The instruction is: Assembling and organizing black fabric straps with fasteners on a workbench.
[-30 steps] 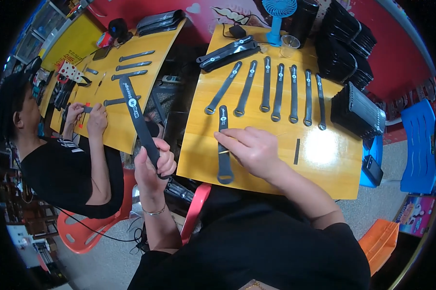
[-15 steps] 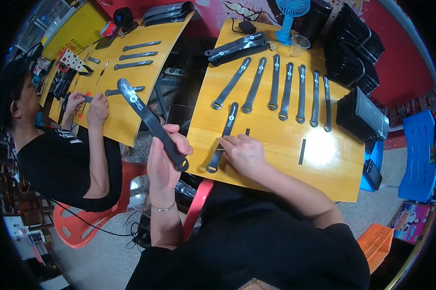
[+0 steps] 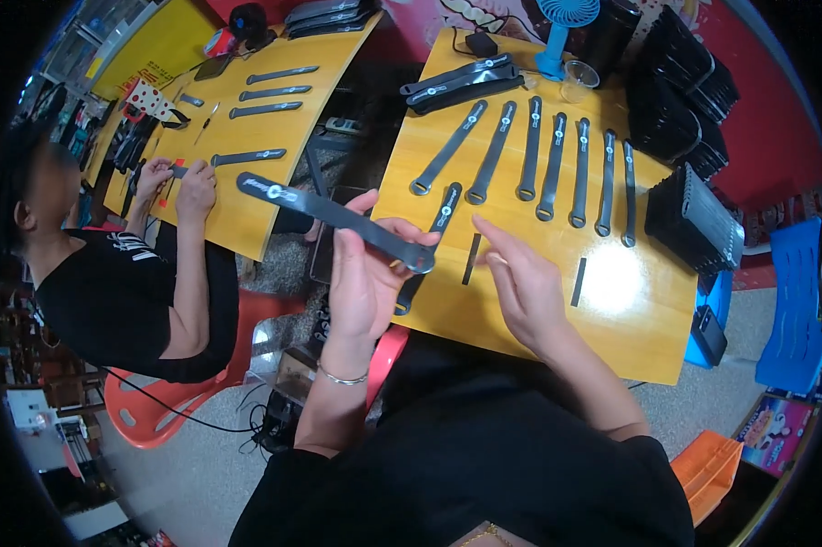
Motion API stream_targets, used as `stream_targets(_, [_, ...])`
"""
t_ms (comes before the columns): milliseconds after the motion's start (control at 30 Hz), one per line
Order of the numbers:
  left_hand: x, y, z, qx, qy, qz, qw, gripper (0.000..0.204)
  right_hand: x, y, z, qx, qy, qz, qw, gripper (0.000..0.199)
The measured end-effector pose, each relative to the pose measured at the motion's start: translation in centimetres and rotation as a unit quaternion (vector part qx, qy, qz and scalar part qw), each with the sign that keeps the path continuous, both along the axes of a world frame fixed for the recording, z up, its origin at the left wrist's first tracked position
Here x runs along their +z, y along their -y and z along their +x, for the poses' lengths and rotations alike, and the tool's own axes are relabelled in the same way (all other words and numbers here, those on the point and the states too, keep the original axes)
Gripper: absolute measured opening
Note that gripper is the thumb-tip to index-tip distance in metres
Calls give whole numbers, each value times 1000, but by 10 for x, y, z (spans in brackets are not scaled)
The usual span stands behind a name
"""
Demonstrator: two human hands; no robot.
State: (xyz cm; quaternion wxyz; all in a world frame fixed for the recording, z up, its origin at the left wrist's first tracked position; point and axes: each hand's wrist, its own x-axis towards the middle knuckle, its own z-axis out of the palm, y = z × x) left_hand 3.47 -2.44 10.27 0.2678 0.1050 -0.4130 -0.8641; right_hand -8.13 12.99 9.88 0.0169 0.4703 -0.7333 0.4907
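My left hand (image 3: 361, 287) holds a dark strap (image 3: 324, 211) between thumb and fingers. The strap slants down to the right, its looped end close to the fingertips. Behind that hand another strap (image 3: 448, 208) lies on the yellow table (image 3: 520, 319), partly covered by the held strap and fingers. My right hand (image 3: 527, 287) hovers just to the right, fingers apart and index finger stretched out, with nothing visible in it. A short black strip (image 3: 471, 260) lies by its fingertips; a second strip (image 3: 579, 282) lies farther right.
Several straps (image 3: 555, 169) lie in a row across the table. Strap bundles (image 3: 465, 84), a blue fan (image 3: 555, 41) and a clear cup (image 3: 579, 80) stand behind; black stacks (image 3: 698, 219) fill the right side. At left a co-worker (image 3: 110, 283) handles a strap at another table (image 3: 247, 219).
My left hand has moved right with the strap, which now lies flatter. My right hand has lifted off the table strap and shifted right, its fingers opening; the thin stick near it no longer shows.
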Motion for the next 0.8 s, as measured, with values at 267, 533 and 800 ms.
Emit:
stream_targets(267, [-4, -41, -28, -13, -26, -13, 1000, 40, 19, -31, 14, 7, 63, 114, 991, 41])
stream_targets(533, [-6, -49, -35, 5, -3, -56, 998, 32, 6, -36, 12, -2, 92, 60, 994, 43])
stream_targets(800, [-7, -53, -38, -14, 48, -85, 995, 35, 3, -40, 5, 9, 255, -13, 967, 33])
